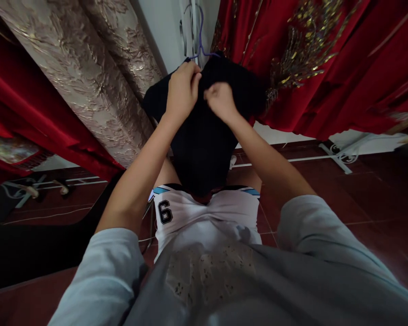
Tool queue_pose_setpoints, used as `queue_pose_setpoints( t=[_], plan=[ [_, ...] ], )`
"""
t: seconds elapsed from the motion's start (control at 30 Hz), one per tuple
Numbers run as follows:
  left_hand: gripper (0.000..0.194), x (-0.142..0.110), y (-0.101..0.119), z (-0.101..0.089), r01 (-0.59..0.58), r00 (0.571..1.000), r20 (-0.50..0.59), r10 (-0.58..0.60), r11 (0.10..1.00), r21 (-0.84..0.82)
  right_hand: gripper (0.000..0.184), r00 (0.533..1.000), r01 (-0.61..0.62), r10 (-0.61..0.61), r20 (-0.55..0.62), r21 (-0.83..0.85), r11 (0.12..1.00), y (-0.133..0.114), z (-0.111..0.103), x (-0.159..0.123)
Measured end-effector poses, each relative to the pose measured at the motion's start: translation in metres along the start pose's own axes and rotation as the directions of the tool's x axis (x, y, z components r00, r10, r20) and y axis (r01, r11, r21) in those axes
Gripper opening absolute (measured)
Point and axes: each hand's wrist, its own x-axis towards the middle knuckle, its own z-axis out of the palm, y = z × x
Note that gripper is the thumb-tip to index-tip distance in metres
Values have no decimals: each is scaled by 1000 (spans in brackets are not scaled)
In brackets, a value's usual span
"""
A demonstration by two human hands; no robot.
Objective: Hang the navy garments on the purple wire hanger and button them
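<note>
A black garment (204,145), which looks like a short-sleeved shirt, hangs in front of me on a purple hanger (201,38). At its neck, my left hand (185,88) is closed, with thumb and fingers pinched at the cloth near the collar. Slightly lower and to the right, my right hand (221,100) is curled shut against the shirt's front. Its fingertips are a little blurred, and whatever lies between them cannot be made out. The shirt's lower end hangs down between my knees.
Red dresses with gold sequins (302,50) hang at the right. A patterned beige-pink cloth (98,81) and more red fabric (30,99) hang at the left. White rack feet (340,158) stand on the red tiled floor (302,181). Something black (54,249) lies at lower left.
</note>
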Motion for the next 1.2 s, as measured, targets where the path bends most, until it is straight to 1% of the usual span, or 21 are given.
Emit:
queue_pose_setpoints(
  t=[0.03, 0.1, 0.13, 0.17, 0.23, 0.27, 0.33, 0.37, 0.4, 0.47, 0.57, 0.63, 0.7, 0.8, 0.87, 0.93, 1.0, 1.03, 1.13, 1.17, 1.2],
  plan=[
    [10, -1, -10, -7, 6, 998, -61, -5, 1000, 30, 24, 1000, -14, 13, -10, -87, 996, 11, 9, -9],
    [10, -11, -40, -23, 126, 963, -248, -107, 990, 63, 24, 998, -49, 55, 35, -158, 986, 28, 26, -32],
    [10, -20, -58, -32, 258, 907, -353, -230, 966, 34, 24, 995, -47, 59, 75, -155, 987, 32, 33, -43],
    [15, -33, -76, -39, 342, 859, -412, -303, 939, 22, 23, 993, -38, 53, 104, -143, 989, 33, 39, -53],
    [27, -65, -107, -46, 517, 774, -400, -491, 854, -48, 23, 991, -8, 22, 131, -113, 994, 29, 44, -67],
    [26, -82, -118, -45, 585, 755, -316, -575, 808, -72, 23, 991, -3, 16, 134, -97, 995, 26, 44, -71],
    [22, -111, -130, -38, 607, 780, -132, -612, 791, -79, 23, 992, -29, 35, 121, -49, 998, 22, 39, -73],
    [20, -119, -131, -33, 579, 807, -81, -585, 811, -84, 24, 992, -56, 57, 110, -14, 998, 23, 34, -73],
    [19, -122, -130, -28, 536, 837, -74, -542, 839, -90, 24, 991, -91, 88, 99, 28, 995, 25, 28, -72],
    [22, -113, -124, -22, 456, 872, -166, -461, 887, -71, 26, 985, -157, 148, 83, 112, 981, 32, 16, -72],
    [31, -78, -115, -24, 429, 867, -307, -393, 902, 56, 28, 979, -188, 166, 119, 202, 961, 37, 2, -75],
    [32, -54, -112, -28, 441, 867, -314, -388, 890, 115, 29, 977, -158, 119, 178, 224, 962, 32, 1, -78],
    [31, -38, -112, -31, 462, 872, -261, -415, 873, 154, 28, 967, -116, 55, 247, 241, 964, 21, 5, -83],
    [34, -29, -120, -36, 492, 870, -96, -483, 840, 230, 26, 932, -62, -39, 361, 262, 963, 1, 13, -88],
    [24, -29, -128, -41, 509, 850, 19, -526, 830, 228, 25, 905, -37, -80, 417, 264, 964, -8, 14, -89],
    [15, -31, -136, -46, 545, 825, 58, -561, 819, 179, 25, 899, -29, -88, 429, 259, 965, -12, 12, -89],
    [22, -34, -142, -52, 635, 770, 19, -637, 770, 68, 25, 913, -48, -65, 404, 263, 964, -11, 8, -88],
    [27, -37, -144, -54, 694, 720, 5, -694, 720, -17, 25, 924, -64, -44, 379, 268, 961, -8, 7, -87],
    [38, -52, -141, -56, 855, 501, 112, -858, 470, -218, 26, 952, -119, 26, 306, 290, 950, 6, 5, -83],
    [38, -60, -138, -54, 884, 445, 151, -883, 406, -231, 26, 955, -130, 42, 294, 288, 949, 11, 6, -83],
    [36, -68, -134, -50, 902, 412, 180, -893, 373, -218, 25, 955, -136, 54, 292, 270, 953, 18, 8, -82]
  ],
)
